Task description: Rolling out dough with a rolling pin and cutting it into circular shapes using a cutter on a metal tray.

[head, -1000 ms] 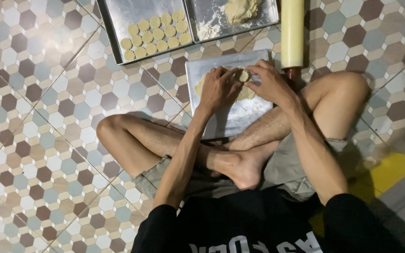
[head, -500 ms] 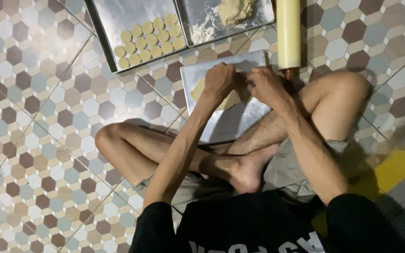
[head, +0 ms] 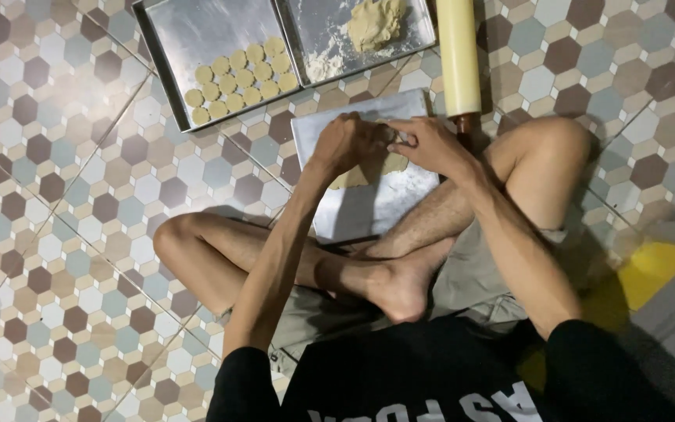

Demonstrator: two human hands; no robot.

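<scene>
Fingers: we see the fingertips of both hands meet over one small spot, curled in and pinched together there; what sits between them is too small and too hidden for us to tell.
Left hand (head: 349, 141): we find it knuckles up, fingers bent under, resting on or just above the rolled dough sheet (head: 373, 170).
Right hand (head: 431, 144): we see it come in from the right, thumb and forefinger drawn toward the left hand's fingers, the other fingers loosely spread.
Rolled dough sheet: pale yellow, flat, partly covered by both hands, lying on the upper half of the floured board (head: 384, 207).
Floured board: a light rectangle on the floor between the person's knees, dusted white below the dough.
Rolling pin (head: 458, 55): cream, with a dark handle end, lying just beside the board's upper right corner.
Left tray (head: 189, 39): metal, carrying rows of round dough discs (head: 237, 76) in its lower right part.
Right tray (head: 423, 27): touching the first, with a dough lump (head: 375, 22) and loose flour.
Floor (head: 80, 195): hexagon tiles; the person sits cross-legged on it.
</scene>
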